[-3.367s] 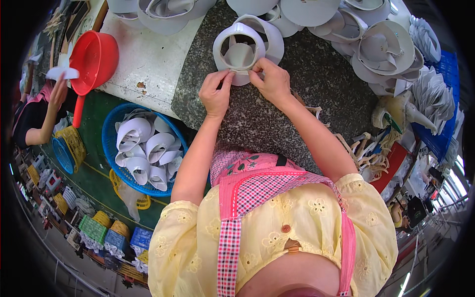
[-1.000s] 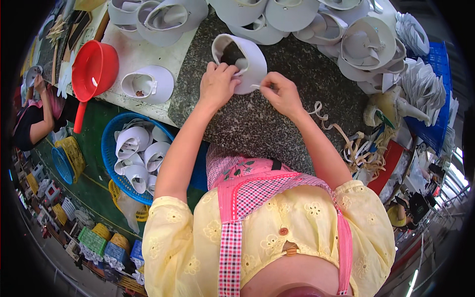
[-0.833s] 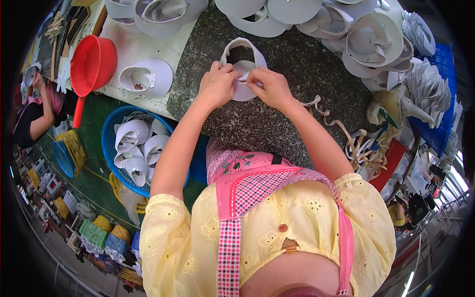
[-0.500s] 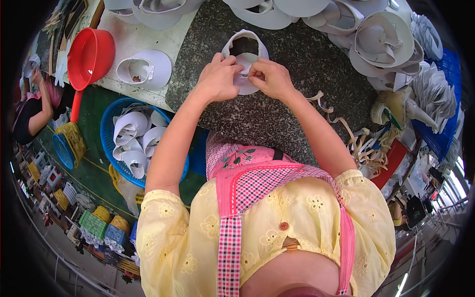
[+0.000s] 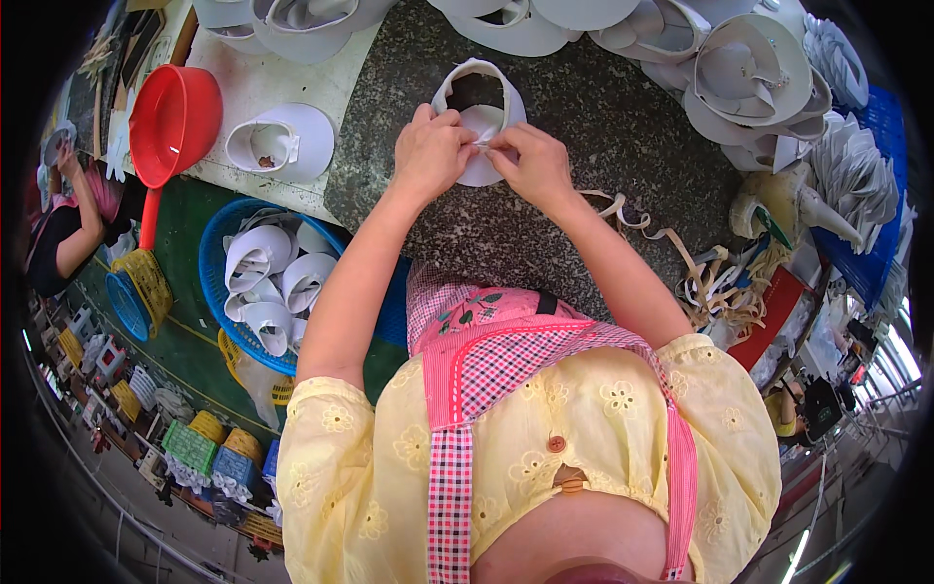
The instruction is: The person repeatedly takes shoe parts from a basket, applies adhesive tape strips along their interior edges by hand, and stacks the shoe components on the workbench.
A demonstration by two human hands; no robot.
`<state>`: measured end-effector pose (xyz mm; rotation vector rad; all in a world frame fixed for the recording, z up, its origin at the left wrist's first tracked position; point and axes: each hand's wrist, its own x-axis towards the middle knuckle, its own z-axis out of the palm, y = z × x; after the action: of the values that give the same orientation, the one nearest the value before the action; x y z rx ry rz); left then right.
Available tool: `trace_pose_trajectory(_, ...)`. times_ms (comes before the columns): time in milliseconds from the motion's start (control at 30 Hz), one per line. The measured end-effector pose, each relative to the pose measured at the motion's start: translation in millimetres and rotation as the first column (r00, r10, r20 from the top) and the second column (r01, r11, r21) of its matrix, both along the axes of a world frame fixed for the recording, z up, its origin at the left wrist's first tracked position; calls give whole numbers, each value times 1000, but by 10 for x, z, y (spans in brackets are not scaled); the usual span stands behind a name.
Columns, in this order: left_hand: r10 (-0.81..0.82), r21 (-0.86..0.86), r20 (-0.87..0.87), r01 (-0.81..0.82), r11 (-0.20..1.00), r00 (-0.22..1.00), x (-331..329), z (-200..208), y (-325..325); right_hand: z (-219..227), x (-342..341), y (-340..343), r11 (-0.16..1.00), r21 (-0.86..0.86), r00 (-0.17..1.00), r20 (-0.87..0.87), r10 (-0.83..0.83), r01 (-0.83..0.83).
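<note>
Head view: both bare hands meet at the near side of a white visor-shaped cap piece (image 5: pixel 479 176) with an upright ring band and a rounded brim. It sits on a dark speckled stone slab (image 5: pixel 603 117), the brim toward the person and the band's opening on the far side. The left hand (image 5: pixel 429 154) grips the band's near left part between thumb and curled fingers. The right hand (image 5: pixel 534 167) pinches at the front with thumb and forefinger, its other fingers folded; the two sets of fingertips are almost touching where band and brim join. Whether a thin strip lies between them is too small to tell.

A long narrow beige ribbon (image 5: pixel 663 235) curls from beside the right forearm toward a tangled heap of pale strips (image 5: pixel 722 289) at the slab's right edge. Beyond the hands, more white visors (image 5: pixel 496 27) crowd the far edge, with a nested stack of white visors (image 5: pixel 754 73) to the right. On the left, a single white visor (image 5: pixel 309 143) rests on a white worktop (image 5: pixel 243 83), near a red plastic dipper (image 5: pixel 175 127) with its handle pointing toward the person. Below the worktop, a round blue plastic basket (image 5: pixel 208 274) holds curled white pieces (image 5: pixel 259 250). At far left, a co-worker's raised hand (image 5: pixel 70 162) holds a pale piece (image 5: pixel 56 146).
</note>
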<state>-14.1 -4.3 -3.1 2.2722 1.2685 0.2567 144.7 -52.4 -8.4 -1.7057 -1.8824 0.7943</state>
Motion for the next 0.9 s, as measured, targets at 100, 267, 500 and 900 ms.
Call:
trace_pose_trajectory(100,18,15,22,-18,1000,1000,14,-8,-7,30,-5,-50,932,-230,914,-235,-332,280)
trace_pose_trajectory(267,49,-34,11,-48,998,999,56,55,-24,64,96,18,960,-204,982,21,-189,189)
trace_pose_trajectory(500,30,-8,14,-30,1000,999,70,32,-64,125,84,52,936,-294,977,137,-161,195)
trace_pose_trajectory(900,431,476,199,-472,742,880,-722,495,-6,67,354,62,880,-45,838,-287,-465,473)
